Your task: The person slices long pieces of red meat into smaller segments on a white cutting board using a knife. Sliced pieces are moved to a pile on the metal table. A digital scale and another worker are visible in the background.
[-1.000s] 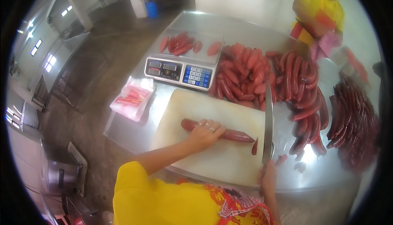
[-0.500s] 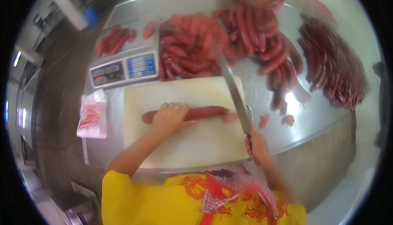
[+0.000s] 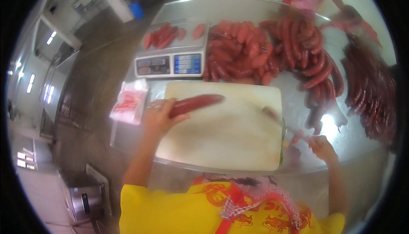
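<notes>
My left hand (image 3: pixel 158 114) is closed around one end of a dark red sausage (image 3: pixel 199 103), tilted above the left part of the white cutting board (image 3: pixel 217 148). Its other end points right and now looks flat-cut or tapered; blur hides which. Off the board's right edge, my right hand (image 3: pixel 322 147) grips the handle of a knife. The blade is smeared by motion and reaches left across the board's edge. Near it, at the board's right side, is a small dark sausage end (image 3: pixel 270 113). Small pink scraps (image 3: pixel 297 137) lie on the metal table beside my right hand.
A digital scale (image 3: pixel 168 65) with sausage pieces on its tray stands far left. Behind the board are piles of cut sausages (image 3: pixel 238 50) and linked sausages (image 3: pixel 304 42). Thinner sausages (image 3: pixel 370 93) lie far right. A plastic packet (image 3: pixel 130 102) sits left. Another person's arm (image 3: pixel 341 1) reaches in at the back.
My left hand has lifted the sausage off the board and shifted left. My right hand has swung right and lowered the knife from its raised position. The whole view has turned leftward.
</notes>
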The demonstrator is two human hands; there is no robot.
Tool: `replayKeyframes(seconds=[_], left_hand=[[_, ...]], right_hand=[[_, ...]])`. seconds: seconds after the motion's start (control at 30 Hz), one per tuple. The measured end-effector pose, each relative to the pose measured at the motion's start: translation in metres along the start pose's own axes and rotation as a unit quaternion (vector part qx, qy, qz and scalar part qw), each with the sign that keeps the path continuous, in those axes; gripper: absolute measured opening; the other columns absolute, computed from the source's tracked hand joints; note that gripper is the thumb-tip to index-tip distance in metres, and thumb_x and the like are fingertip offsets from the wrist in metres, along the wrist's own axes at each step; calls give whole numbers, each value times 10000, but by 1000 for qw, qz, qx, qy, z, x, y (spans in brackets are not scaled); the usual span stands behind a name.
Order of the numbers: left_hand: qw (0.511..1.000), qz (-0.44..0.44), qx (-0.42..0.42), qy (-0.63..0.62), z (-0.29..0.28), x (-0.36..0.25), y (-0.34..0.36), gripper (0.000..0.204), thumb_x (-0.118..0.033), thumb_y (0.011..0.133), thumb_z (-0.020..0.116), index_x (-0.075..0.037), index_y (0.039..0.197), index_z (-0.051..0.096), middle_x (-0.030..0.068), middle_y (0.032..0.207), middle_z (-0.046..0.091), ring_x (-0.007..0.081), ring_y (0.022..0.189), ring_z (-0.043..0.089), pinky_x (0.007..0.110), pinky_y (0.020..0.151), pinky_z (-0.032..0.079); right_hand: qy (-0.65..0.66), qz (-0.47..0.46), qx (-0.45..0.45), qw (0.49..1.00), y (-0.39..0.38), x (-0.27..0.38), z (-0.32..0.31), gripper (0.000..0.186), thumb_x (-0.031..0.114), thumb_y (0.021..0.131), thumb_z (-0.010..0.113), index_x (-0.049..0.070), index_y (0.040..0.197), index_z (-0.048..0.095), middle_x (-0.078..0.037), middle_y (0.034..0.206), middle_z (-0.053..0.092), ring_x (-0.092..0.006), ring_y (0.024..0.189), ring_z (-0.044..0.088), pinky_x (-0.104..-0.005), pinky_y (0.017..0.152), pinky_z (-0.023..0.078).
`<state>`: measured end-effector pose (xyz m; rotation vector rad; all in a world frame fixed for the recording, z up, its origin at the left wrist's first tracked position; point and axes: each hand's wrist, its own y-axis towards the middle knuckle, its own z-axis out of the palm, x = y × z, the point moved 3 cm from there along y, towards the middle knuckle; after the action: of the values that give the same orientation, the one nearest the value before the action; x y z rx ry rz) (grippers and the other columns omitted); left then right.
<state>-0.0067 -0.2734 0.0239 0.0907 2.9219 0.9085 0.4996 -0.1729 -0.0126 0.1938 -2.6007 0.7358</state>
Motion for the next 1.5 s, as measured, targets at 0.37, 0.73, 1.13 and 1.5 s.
replayKeyframes(seconds=[0.37, 0.73, 1.13, 1.5], left_hand=[[980, 171, 96, -41, 62, -103, -45, 523, -511, 794, 692, -101, 1115, 639, 54, 907, 578, 236, 844, 569, 379, 757, 407], [975, 59, -5, -216, 84, -151, -52, 368, -233, 702, 822, -142, 992, 614, 39, 987, 574, 251, 959, 522, 398, 826, 350], [977, 49, -6, -206, 90, -147, -45, 311, -227, 650, 857, -145, 860, 642, 21, 902, 580, 239, 873, 531, 388, 789, 354], [972, 74, -11, -222, 87, -141, -46, 294, -147, 641, 851, -138, 857, 652, 13, 898, 590, 232, 842, 534, 379, 771, 384]], right_hand=[[136, -88, 6, 987, 14, 43, 23, 604, 522, 1009, 404, -3, 798, 616, -67, 583, 558, -148, 535, 558, -299, 504, 426], [-26, -71, 55, 996, -37, 43, 29, 578, 528, 995, 418, 6, 863, 629, -249, 750, 635, -462, 761, 614, -494, 691, 473], [-123, -167, 46, 977, -40, 58, 19, 496, 440, 970, 536, 12, 724, 590, -197, 609, 596, -427, 564, 597, -479, 547, 482], [-49, -123, 116, 984, -26, 85, 40, 576, 536, 986, 424, 13, 841, 618, -230, 701, 643, -438, 696, 642, -512, 633, 505]])
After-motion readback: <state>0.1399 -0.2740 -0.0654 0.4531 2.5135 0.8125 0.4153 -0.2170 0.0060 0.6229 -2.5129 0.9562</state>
